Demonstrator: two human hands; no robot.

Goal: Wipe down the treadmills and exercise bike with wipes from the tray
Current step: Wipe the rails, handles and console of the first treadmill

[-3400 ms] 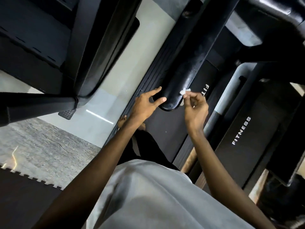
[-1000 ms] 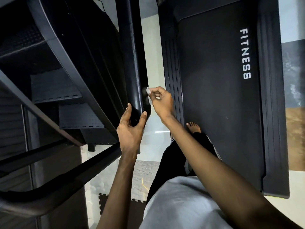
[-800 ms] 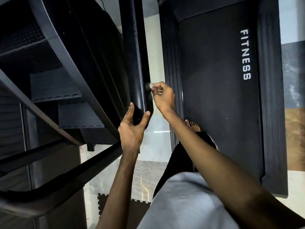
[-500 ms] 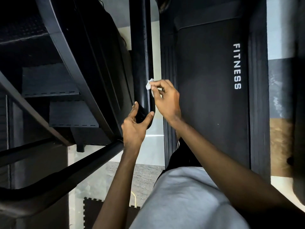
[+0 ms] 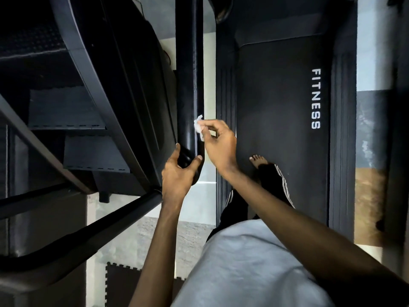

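Observation:
A glossy black treadmill handrail runs down the middle of the head view and ends just above my left hand. That hand curls its thumb and fingers round the rail's rounded end. My right hand pinches a small crumpled white wipe and presses it against the rail's right side, a little above the end. To the right lies the treadmill belt, black with the word FITNESS, and a bare foot stands on it.
A second black treadmill frame with slanted bars fills the left. A pale floor strip shows between the machines. Grey wood-look flooring and a dark puzzle mat lie below. A brown floor patch borders the belt's right rail.
My right hand has kept the wipe on the handrail's right side with small shifts up and down. My left hand stays round the rail's end. The camera view has drifted slightly.

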